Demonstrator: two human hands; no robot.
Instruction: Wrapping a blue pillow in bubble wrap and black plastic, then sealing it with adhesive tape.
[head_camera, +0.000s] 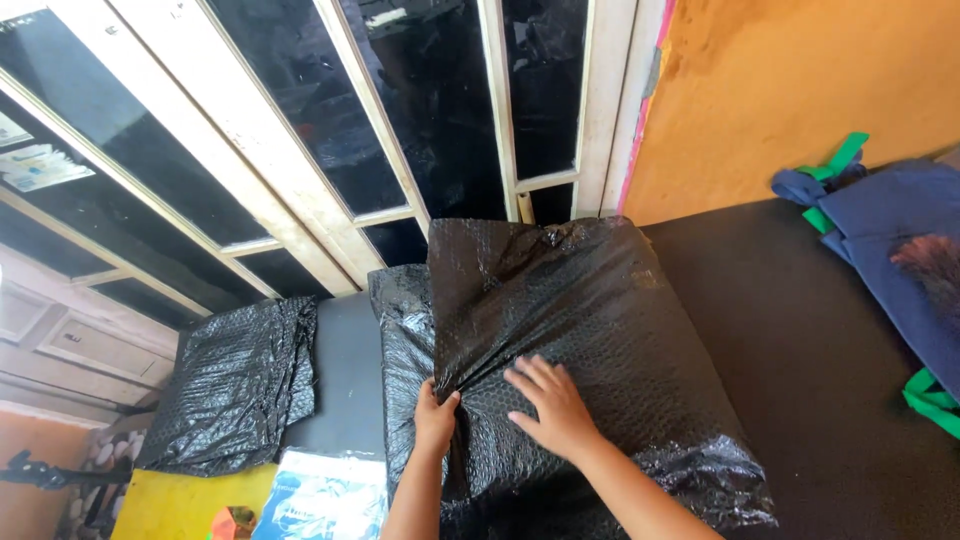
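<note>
Your left hand (436, 412) is closed in a pinch on the black bubble wrap (590, 330), bunching a fold of it so that creases fan out from your fingers toward the far corner. Your right hand (550, 402) lies flat and open just beside it, palm down with fingers spread, pressing the wrap against the bulky rectangular bundle it covers. That bundle sits right in front of you on the dark table (800, 340), its far end reaching close to the white-framed window (420, 120) with dark panes. A 2nd, looser sheet of black bubble wrap (235, 385) lies crumpled to your left, apart from the bundle with a strip of grey surface between them. Near your left forearm there is a light blue plastic bag (320, 500) on a yellow surface (180, 505). At the right edge of the table rests a navy fabric bag (900, 240) with green handles, well apart from both hands
</note>
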